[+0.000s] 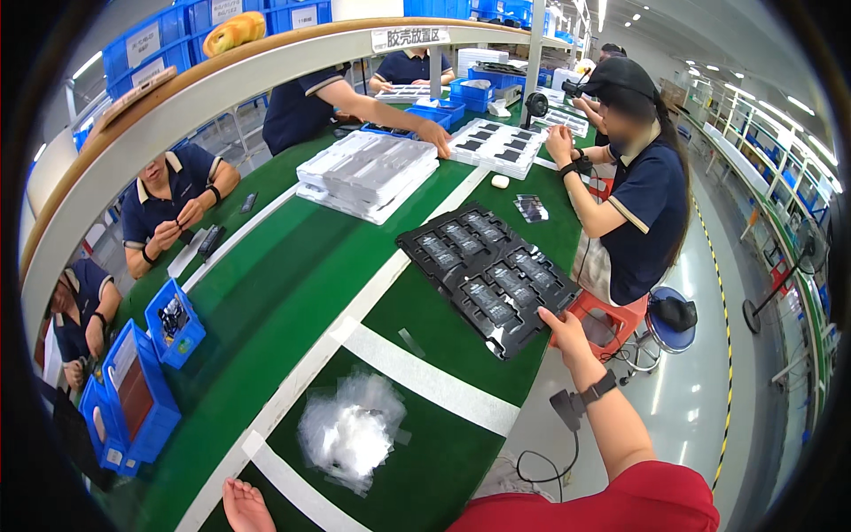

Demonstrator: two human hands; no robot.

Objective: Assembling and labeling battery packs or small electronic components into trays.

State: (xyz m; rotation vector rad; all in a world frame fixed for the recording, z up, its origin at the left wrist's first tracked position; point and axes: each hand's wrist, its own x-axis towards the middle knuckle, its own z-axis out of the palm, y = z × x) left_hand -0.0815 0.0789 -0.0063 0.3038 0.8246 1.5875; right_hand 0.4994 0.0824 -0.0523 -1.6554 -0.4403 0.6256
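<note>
The right hand [565, 330] grips the near edge of a black tray [489, 277], fingers curled under its rim and thumb on top; the tray lies flat on the green belt [292, 266], at its right edge. It is thin moulded plastic with rectangular pockets, and about eight of them hold dark flat parts with pale labels. The left hand [244, 507] rests open on the belt at the lower edge of the view, fingers spread, holding nothing. Just beside it lies a loose heap of clear bags [352, 432], crinkled and glossy. Further up the belt sits a stack of white trays [368, 173], ribbed and matt, and beyond it another white tray [496, 146] carrying dark parts in rows, which a co-worker's hand [434, 137] touches. On the left side stand three blue bins [133, 390]; one holds small dark pieces, another a reddish sheet. White lines cross the belt. A seated person [643, 208] in a dark shirt works at the right.
</note>
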